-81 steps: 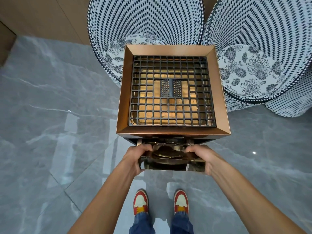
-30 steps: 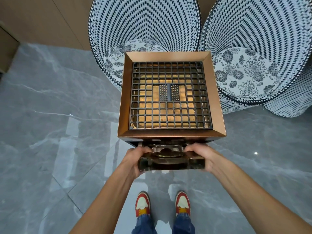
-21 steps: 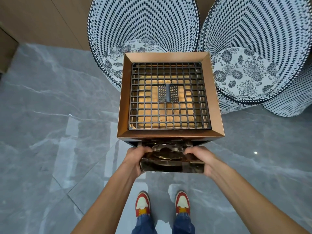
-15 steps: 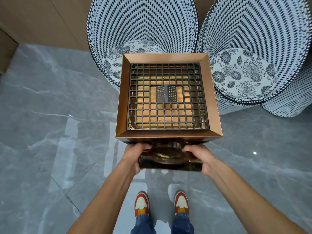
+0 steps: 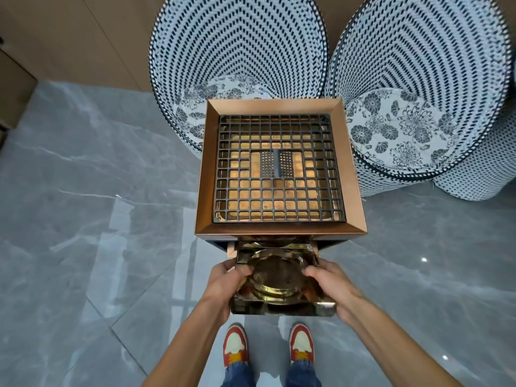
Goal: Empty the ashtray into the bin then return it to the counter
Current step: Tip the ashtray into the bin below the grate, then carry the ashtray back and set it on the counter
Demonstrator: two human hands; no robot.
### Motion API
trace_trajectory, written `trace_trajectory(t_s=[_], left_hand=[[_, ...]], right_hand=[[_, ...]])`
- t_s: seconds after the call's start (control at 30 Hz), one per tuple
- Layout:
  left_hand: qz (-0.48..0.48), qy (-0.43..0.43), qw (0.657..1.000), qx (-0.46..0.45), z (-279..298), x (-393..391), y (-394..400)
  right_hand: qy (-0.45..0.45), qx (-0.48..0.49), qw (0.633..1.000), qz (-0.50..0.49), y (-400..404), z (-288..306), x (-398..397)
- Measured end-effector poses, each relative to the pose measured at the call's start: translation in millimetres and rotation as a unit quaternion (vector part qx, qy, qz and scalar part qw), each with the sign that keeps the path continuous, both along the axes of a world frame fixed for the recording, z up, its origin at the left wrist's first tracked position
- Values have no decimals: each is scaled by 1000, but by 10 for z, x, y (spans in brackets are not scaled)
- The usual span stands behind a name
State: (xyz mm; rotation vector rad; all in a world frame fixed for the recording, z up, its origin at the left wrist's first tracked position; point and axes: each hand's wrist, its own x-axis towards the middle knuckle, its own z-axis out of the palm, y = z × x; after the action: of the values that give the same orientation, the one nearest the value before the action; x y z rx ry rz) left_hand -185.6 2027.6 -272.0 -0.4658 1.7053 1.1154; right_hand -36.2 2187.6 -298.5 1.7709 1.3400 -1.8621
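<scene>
A square, shiny metal ashtray (image 5: pixel 279 280) with a round bowl is held level in front of a copper-coloured bin (image 5: pixel 206 174). My left hand (image 5: pixel 227 283) grips the ashtray's left edge and my right hand (image 5: pixel 331 286) grips its right edge. The ashtray's far edge sits just outside the dark opening (image 5: pixel 275 241) in the bin's front face, under the top rim. A black grid grate (image 5: pixel 279 169) covers the bin's recessed top.
Two blue-and-white woven chairs (image 5: pixel 237 51) (image 5: pixel 424 65) with floral cushions stand right behind the bin. Glossy grey marble floor (image 5: pixel 97 219) spreads to the left and right. My red and white shoes (image 5: pixel 236 344) stand below the ashtray. A wooden wall (image 5: pixel 69 37) lies far left.
The ashtray has come out of the bin's front opening toward me and now lies flatter, its round bowl facing up. Both hands kept their hold.
</scene>
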Motion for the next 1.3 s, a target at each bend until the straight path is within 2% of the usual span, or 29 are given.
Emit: trace_trajectory(t_s=[0.33, 0.57, 0.77, 0.93, 1.3], left_hand=[[-80, 52, 995, 17, 99, 365, -370], [-54, 65, 996, 20, 384, 739, -723], [-49, 109, 992, 37, 1109, 903, -838], [-48, 146, 984, 86, 1767, 898, -840], [-12, 271, 951, 147, 3256, 532, -712]], right_hand=[[62, 35, 994, 86, -355, 195, 342], [79, 38, 993, 82, -659, 493, 614], [114, 62, 990, 54, -827, 1142, 831], [135, 97, 985, 53, -828, 1849, 804], [232, 231, 942, 75, -587, 3326, 385]])
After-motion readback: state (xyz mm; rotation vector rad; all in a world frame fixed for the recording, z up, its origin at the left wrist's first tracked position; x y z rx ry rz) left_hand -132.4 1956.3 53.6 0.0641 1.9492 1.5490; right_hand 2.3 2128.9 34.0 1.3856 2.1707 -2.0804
